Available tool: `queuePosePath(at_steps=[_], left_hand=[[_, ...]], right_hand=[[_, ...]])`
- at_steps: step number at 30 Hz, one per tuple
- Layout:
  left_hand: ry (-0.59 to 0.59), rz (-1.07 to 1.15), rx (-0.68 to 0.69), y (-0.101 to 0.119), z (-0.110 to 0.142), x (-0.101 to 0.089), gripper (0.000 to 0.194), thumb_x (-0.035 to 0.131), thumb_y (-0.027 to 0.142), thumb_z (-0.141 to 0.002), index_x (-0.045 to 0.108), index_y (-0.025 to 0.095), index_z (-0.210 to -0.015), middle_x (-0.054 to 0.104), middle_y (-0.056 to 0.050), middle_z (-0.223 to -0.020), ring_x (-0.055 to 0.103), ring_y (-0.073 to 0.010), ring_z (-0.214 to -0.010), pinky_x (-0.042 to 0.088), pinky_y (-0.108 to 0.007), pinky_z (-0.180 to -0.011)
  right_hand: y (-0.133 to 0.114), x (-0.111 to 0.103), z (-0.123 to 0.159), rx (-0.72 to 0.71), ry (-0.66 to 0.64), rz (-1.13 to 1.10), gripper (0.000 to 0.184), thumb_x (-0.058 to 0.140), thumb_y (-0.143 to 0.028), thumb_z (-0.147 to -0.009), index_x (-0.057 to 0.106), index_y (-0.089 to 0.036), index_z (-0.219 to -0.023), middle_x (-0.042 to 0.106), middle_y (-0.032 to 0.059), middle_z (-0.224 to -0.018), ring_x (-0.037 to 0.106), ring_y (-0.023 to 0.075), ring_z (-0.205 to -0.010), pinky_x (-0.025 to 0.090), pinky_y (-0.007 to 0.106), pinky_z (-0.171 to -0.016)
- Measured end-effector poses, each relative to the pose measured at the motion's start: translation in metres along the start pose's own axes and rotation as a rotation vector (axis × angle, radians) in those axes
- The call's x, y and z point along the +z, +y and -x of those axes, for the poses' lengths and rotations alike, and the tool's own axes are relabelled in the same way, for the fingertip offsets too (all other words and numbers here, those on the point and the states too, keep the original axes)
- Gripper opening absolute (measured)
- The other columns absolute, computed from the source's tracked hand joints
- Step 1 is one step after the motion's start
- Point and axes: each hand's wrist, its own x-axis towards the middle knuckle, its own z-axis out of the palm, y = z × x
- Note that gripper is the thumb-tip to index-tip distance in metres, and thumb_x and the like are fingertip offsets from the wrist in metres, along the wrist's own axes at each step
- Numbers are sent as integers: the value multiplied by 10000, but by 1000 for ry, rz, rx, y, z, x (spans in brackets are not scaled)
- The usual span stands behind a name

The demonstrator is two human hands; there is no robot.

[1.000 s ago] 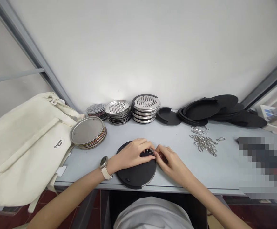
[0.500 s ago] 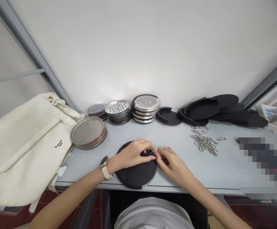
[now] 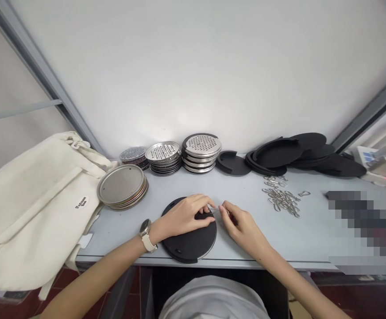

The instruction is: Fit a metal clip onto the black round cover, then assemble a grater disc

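Left hand [image 3: 183, 215] presses down on black round disc [image 3: 190, 241] lying flat at the near table [image 3: 239, 248] edge, fingertips pinched on a small metal clip [image 3: 212, 209] at the disc's upper right rim. Right hand [image 3: 238, 225] just beside it — thumb and forefinger pinched at the same clip; exact grip too small to tell. Pile of metal clips [image 3: 282, 198] well right, stacked perforated metal discs [image 3: 201, 151] behind — cream bag [image 3: 30, 199] left.
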Motion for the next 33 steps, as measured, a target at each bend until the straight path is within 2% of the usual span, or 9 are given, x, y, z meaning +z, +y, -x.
queuePosePath(at_steps=[5, 11, 16, 24, 33], left_hand=[[50, -93, -16, 0, 0, 0, 248, 629, 276, -821, 534, 187, -1033, 536, -30, -929, 539, -164, -843, 455, -278, -770], [44, -123, -7, -1, -1, 0, 241, 642, 292, -811, 535, 183, -998, 550, -22, -928, 533, -167, -864, 444, -277, -786], [51, -136, -20, -1, -1, 0, 216, 645, 306, -810, 550, 180, -957, 561, -19, -907, 533, -165, -855, 436, -275, -783], [28, 51, -41, -6, -1, 2, 209, 649, 331, -823, 576, 181, -949, 609, 8, -865, 554, -118, -783, 439, -243, -758], [8, 229, -80, -7, -3, 0, 210, 667, 337, -803, 591, 163, -891, 592, 4, -830, 539, -110, -764, 441, -229, -730]], right_hand=[[-2, 6, -4, -141, -77, 98, 256, 330, -251, -978, 421, -235, -739, 539, -10, -645, 511, 184, -625, 389, 283, -610], [0, 9, -5, -100, -67, 132, 224, 354, -249, -984, 470, -225, -795, 572, 2, -661, 538, 195, -648, 388, 280, -612], [3, 10, -7, -179, -96, 175, 246, 345, -229, -988, 462, -221, -772, 570, 7, -667, 522, 189, -637, 385, 290, -646], [5, 9, -5, -136, -122, 137, 270, 317, -246, -996, 410, -226, -743, 524, -1, -650, 494, 187, -641, 376, 294, -644], [2, 5, -2, -96, -140, 44, 252, 339, -277, -995, 401, -227, -756, 525, -12, -669, 494, 177, -661, 373, 292, -665]])
